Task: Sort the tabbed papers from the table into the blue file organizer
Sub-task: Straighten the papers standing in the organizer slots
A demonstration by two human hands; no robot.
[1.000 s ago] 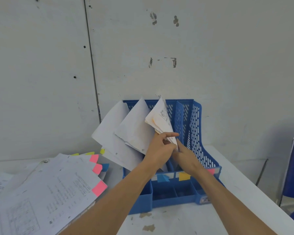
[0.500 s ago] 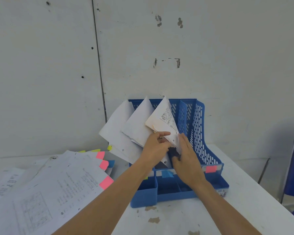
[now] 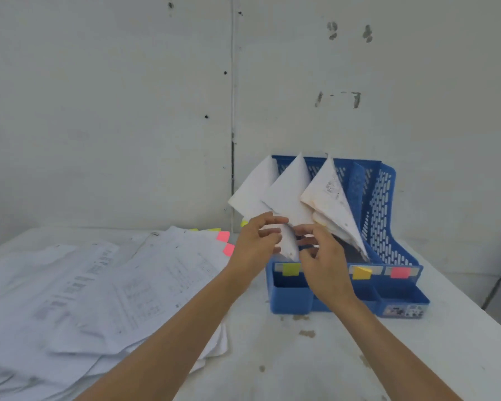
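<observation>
The blue file organizer (image 3: 383,215) stands on the white table against the wall. Three of its slots hold white papers; the right slot looks empty. My left hand (image 3: 256,241) pinches the lower edge of the middle bundle of papers (image 3: 289,198), thumb on top. From the right, my right hand (image 3: 323,259) grips the same bundle with curled fingers. Colour tabs mark the front: green (image 3: 291,269), yellow (image 3: 361,272) and pink (image 3: 399,272). A loose pile of tabbed papers (image 3: 104,287) lies on the table to the left.
Pink tabs (image 3: 225,241) stick out of the loose pile near the organizer's left side. The grey wall (image 3: 127,111) is right behind the organizer. The table's right edge (image 3: 475,308) runs diagonally past the organizer.
Both hands have left the third bundle and shifted left to the middle one. The view has panned left, showing more of the loose pile.
</observation>
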